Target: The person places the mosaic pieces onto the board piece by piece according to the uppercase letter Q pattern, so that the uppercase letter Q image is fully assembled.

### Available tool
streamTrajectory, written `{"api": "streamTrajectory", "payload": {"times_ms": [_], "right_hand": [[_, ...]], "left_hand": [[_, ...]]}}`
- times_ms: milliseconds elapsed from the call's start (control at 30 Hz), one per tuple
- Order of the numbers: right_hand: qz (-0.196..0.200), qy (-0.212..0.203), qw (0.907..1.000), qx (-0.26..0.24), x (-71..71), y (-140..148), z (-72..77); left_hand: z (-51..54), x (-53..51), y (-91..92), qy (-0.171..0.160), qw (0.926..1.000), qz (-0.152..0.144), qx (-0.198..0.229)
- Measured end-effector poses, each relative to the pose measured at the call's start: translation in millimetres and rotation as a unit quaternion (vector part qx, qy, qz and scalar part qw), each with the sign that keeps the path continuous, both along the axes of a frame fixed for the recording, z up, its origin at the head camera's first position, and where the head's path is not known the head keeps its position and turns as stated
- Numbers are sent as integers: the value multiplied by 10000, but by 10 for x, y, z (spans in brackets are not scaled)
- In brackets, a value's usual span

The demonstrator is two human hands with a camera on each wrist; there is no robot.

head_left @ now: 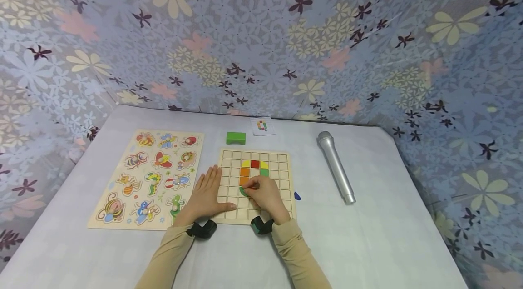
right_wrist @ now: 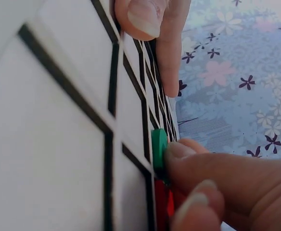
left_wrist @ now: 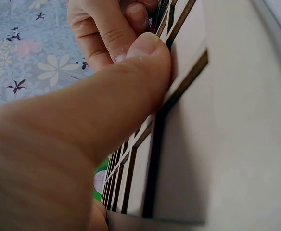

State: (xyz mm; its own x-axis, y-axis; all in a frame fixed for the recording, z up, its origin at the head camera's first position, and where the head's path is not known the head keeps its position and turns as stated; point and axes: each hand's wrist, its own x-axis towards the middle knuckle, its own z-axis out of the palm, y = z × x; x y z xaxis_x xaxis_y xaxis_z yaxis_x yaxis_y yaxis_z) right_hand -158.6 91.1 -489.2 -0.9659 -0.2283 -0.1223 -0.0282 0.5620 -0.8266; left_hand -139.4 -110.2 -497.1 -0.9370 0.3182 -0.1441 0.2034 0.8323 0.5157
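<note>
A wooden grid board lies on the table. On it, yellow, red, orange and green pieces form an arch-like outline. My right hand is over the board's lower middle. Its thumb and forefinger pinch a small green rounded piece at the grid, beside a red piece. My left hand rests with fingers spread on the board's left edge. Its thumb reaches over the lower squares, near the right hand's fingers in the left wrist view.
A wooden insect puzzle lies to the left. Behind the board are a green block and a small pattern card. A blue piece lies just right of the board, and a silver microphone farther right.
</note>
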Motion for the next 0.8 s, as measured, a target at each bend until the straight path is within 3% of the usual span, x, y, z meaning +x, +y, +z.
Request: {"api": "streamTrajectory", "payload": {"times_ms": [367, 633, 800], "right_hand": [[20, -11, 9993, -372, -1, 85, 32], [-911, -186, 9905, -1017, -76, 534, 40], [-1512, -331, 9825, -1032, -53, 1004, -20]], "left_hand": [[-19, 21, 4, 43, 10000, 37, 56], [-32, 2, 5, 15, 10000, 4, 11], [-69, 7, 3, 70, 9999, 29, 71]]}}
